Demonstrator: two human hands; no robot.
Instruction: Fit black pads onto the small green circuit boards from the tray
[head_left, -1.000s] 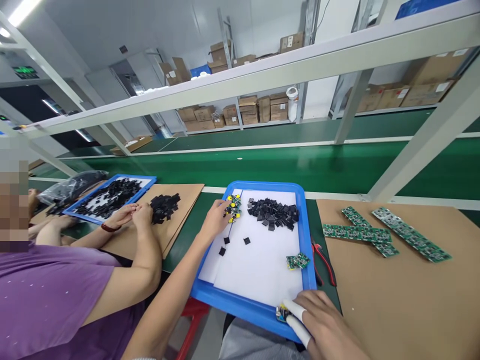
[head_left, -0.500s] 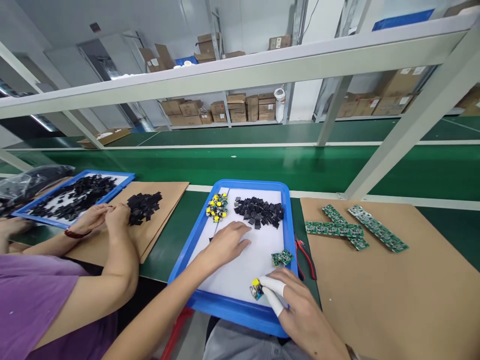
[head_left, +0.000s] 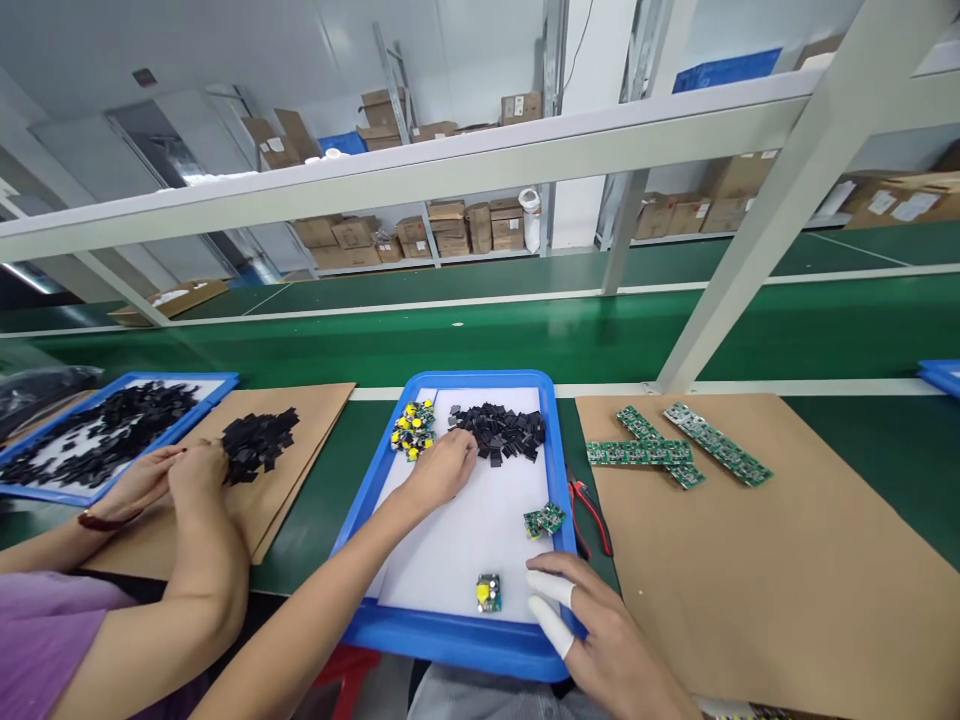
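Observation:
My left hand [head_left: 444, 468] is at the near left edge of a pile of small black rectangular pieces [head_left: 501, 430]. Its fingers are curled together; whatever lies between the tips is hidden. White covers sit on two fingers of my right hand [head_left: 581, 615], which is open and holds nothing over the tray's near right rim. Left of those fingertips, apart from them, one small circuit board with a yellow component [head_left: 489, 593] rests on the white liner of the blue tray [head_left: 442, 640]. Several similar yellow-topped boards [head_left: 412, 430] are clustered at the far left of the tray.
Green circuit boards [head_left: 544, 520] lie inside the tray's right side. Red-handled pliers [head_left: 592, 515] are just outside it. Longer board strips [head_left: 716, 445] rest on cardboard [head_left: 697, 560] at right. At left, a co-worker's hands [head_left: 169, 475] are beside another black pile [head_left: 259, 443].
My right hand has let go of the yellow-topped board, which now lies on the liner. My left hand has reached the black pile and its fingers have closed. The view has shifted rightward.

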